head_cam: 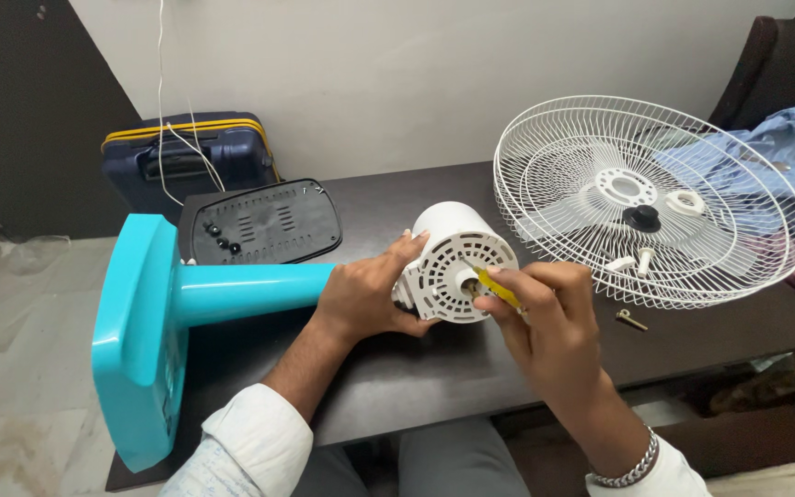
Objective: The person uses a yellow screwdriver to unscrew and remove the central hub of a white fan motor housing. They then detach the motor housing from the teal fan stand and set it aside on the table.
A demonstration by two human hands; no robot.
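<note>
Fan motor housing (453, 260) lying sideways on the table (416, 368), long axis along its turquoise stand (232, 293), face toward the grille (650, 198). Left hand (365, 296) wrapped round housing; right hand (545, 317) pinching yellow screwdriver (496, 287) at hub. Grille cradling black knob (641, 218), white nut (685, 202).

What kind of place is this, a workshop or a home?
Most likely a room in a home, not a workshop. A navy suitcase stands on the tiled floor by the wall, crumpled blue clothes lie on a seat, and the fan grille rests on a plain dark table.
</note>
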